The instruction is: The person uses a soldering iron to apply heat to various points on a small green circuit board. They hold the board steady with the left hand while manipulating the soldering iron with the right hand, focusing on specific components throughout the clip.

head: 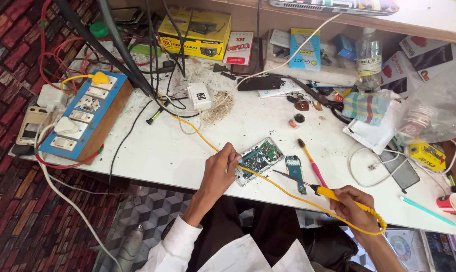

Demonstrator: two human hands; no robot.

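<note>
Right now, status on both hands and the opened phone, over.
Left hand steadies opened phone. Right hand grips yellow soldering iron, tip short of the board. Loose circuit board and toothbrush lie alongside.

Left hand (219,168) steadies the opened phone (259,159). Right hand (353,205) grips a yellow soldering iron (322,191), tip pointing toward 10 o'clock over the circuit board (295,171).

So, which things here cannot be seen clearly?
Head view only:
- Left hand: fingertips hide what they pinch on the opened phone.
- Soldering iron in right hand: whether its tip touches the small green board, too small.
- Laptop: cut by top edge.
</note>
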